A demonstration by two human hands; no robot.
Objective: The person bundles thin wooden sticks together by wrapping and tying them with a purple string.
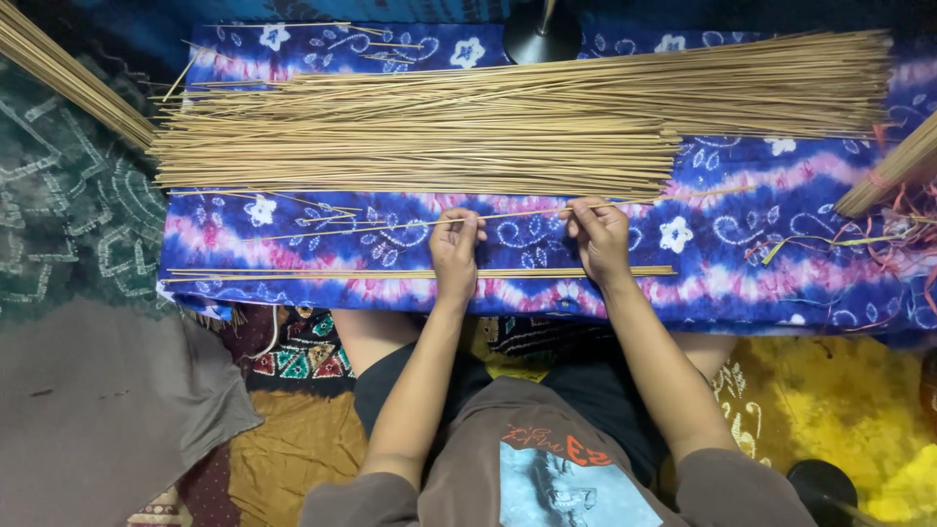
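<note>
A blue and pink tie-dyed cloth [742,283] covers the surface across the seated person's lap. At far left, a large pile of thin tan sticks [468,127] lies fanned lengthwise, within easy reach. Nearer, a small row of sticks [322,274] rests apart, seemingly set aside. The left hand [456,252] pinches a single stick [517,214], fingers curled closed on it, palm down. The right hand [598,237] pinches the same stick further right, likewise closed, holding it level just above the cloth. Both forearms extend straight forward.
</note>
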